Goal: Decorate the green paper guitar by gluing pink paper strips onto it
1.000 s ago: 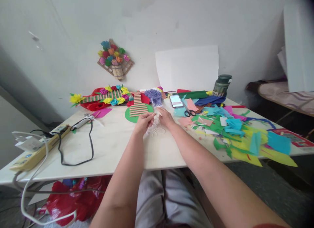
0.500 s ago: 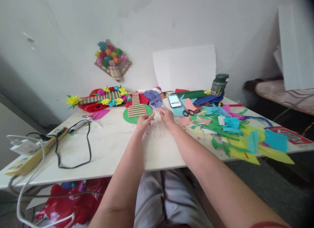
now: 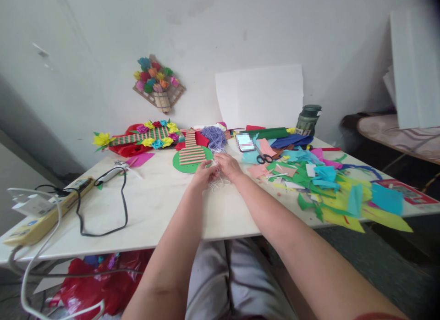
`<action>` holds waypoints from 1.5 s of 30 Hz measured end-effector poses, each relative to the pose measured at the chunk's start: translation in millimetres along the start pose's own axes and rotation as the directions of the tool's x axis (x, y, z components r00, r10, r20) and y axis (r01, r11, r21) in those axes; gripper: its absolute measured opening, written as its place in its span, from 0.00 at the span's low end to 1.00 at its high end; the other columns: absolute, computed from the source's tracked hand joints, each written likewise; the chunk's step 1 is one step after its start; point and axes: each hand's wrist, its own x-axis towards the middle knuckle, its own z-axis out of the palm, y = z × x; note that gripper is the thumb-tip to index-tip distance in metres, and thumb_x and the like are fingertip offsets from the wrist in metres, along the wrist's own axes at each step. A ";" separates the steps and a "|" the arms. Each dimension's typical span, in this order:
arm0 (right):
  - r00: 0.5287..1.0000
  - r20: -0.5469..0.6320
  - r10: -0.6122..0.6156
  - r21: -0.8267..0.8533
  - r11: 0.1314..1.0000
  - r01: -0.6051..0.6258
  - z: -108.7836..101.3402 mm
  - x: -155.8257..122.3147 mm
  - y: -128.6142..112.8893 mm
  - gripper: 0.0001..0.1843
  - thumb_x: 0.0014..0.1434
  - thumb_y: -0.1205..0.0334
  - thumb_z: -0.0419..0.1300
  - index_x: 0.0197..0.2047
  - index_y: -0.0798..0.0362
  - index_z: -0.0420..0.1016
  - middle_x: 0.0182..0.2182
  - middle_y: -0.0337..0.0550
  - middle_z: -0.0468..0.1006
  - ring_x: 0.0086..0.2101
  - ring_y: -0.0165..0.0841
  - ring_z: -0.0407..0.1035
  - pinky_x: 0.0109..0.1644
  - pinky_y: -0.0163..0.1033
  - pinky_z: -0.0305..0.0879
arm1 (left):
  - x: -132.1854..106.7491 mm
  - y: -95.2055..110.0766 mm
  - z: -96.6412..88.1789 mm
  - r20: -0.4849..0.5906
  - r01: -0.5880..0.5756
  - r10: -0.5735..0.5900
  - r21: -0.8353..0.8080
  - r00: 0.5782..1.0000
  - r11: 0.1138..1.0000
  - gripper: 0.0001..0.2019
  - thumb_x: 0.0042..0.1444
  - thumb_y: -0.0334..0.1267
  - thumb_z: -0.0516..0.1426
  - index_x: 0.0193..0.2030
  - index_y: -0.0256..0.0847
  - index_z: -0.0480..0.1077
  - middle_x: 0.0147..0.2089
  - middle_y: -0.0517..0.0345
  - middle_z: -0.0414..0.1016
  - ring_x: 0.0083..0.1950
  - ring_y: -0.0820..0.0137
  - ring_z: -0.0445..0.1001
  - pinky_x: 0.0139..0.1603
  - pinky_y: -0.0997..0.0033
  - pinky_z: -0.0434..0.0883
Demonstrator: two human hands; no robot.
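Observation:
Both hands meet over a loose tangle of white yarn [image 3: 216, 185] near the middle of the table. My left hand [image 3: 204, 172] pinches the yarn from the left, its fingers partly hidden. My right hand [image 3: 228, 166] is closed on the same yarn, fingertips close to the left ones. Just behind my left hand lies a green disc [image 3: 177, 164] with a guitar-like shape of striped sticks [image 3: 192, 156] on it. A purple yarn bundle [image 3: 213, 137] sits beyond my right hand.
Black-handled scissors [image 3: 264, 159], a phone [image 3: 245, 142] and paper scraps [image 3: 323, 176] lie to the right. A green bottle [image 3: 308, 120] stands at the back. On the left are a power strip [image 3: 51, 214], a black cable [image 3: 125, 205] and a flowered guitar craft [image 3: 137, 137].
My hands have drawn together over the white yarn; my right hand has come left and slightly down. The yarn between them is now mostly covered by fingers.

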 end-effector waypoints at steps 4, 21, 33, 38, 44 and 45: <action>0.999 -0.030 0.012 0.021 1.000 -0.011 0.9 -2.5 -1.4 0.20 0.52 0.74 0.51 0.48 0.58 0.72 0.50 0.49 0.71 0.49 0.35 0.65 0.54 0.40 0.61 | 2.8 -1.6 -2.8 0.006 -0.051 0.051 0.127 0.999 0.991 0.14 0.41 0.36 0.63 0.33 0.33 0.65 0.19 0.61 0.68 0.14 0.81 0.61 0.13 0.81 0.55; 0.854 -0.238 0.463 0.098 0.886 -0.453 -10.5 -6.9 22.2 0.25 0.48 0.75 0.48 0.48 0.54 0.72 0.44 0.46 0.74 0.43 0.37 0.66 0.46 0.40 0.62 | -3.6 12.7 -14.8 -0.034 -0.141 0.142 0.040 0.989 0.989 0.12 0.37 0.41 0.61 0.25 0.35 0.67 0.19 0.59 0.70 0.13 0.81 0.59 0.13 0.79 0.48; 0.678 -0.027 0.735 0.541 0.581 -0.608 -4.7 -0.1 19.1 0.10 0.54 0.68 0.50 0.30 0.54 0.73 0.21 0.37 0.74 0.20 0.29 0.68 0.27 0.34 0.65 | -2.8 14.0 -17.8 -0.103 -0.189 0.193 0.045 0.976 0.981 0.12 0.38 0.41 0.61 0.25 0.36 0.66 0.14 0.64 0.63 0.12 0.81 0.55 0.13 0.78 0.48; 0.472 0.135 0.871 0.920 0.067 -0.386 -16.0 3.8 26.8 0.07 0.55 0.66 0.50 0.31 0.57 0.69 0.16 0.35 0.71 0.16 0.27 0.68 0.19 0.30 0.63 | -0.5 13.3 -22.4 -0.109 -0.209 0.216 0.071 0.970 0.975 0.13 0.38 0.42 0.62 0.24 0.36 0.65 0.12 0.66 0.60 0.12 0.82 0.52 0.13 0.79 0.44; 0.462 0.061 0.885 0.949 0.093 -0.303 -20.4 3.9 34.2 0.07 0.51 0.63 0.55 0.27 0.58 0.71 0.21 0.38 0.74 0.23 0.25 0.70 0.26 0.28 0.65 | -1.4 14.9 -24.3 -0.136 -0.216 0.223 0.067 0.965 0.974 0.13 0.38 0.42 0.62 0.24 0.36 0.66 0.13 0.66 0.60 0.13 0.83 0.52 0.13 0.79 0.44; 0.460 0.044 0.887 0.948 0.109 -0.300 -20.3 3.3 36.6 0.08 0.51 0.62 0.56 0.27 0.58 0.71 0.23 0.38 0.74 0.25 0.25 0.70 0.27 0.28 0.65 | -1.7 15.4 -24.1 -0.138 -0.220 0.228 0.066 0.964 0.973 0.13 0.38 0.42 0.62 0.24 0.36 0.66 0.13 0.66 0.59 0.13 0.83 0.52 0.13 0.79 0.44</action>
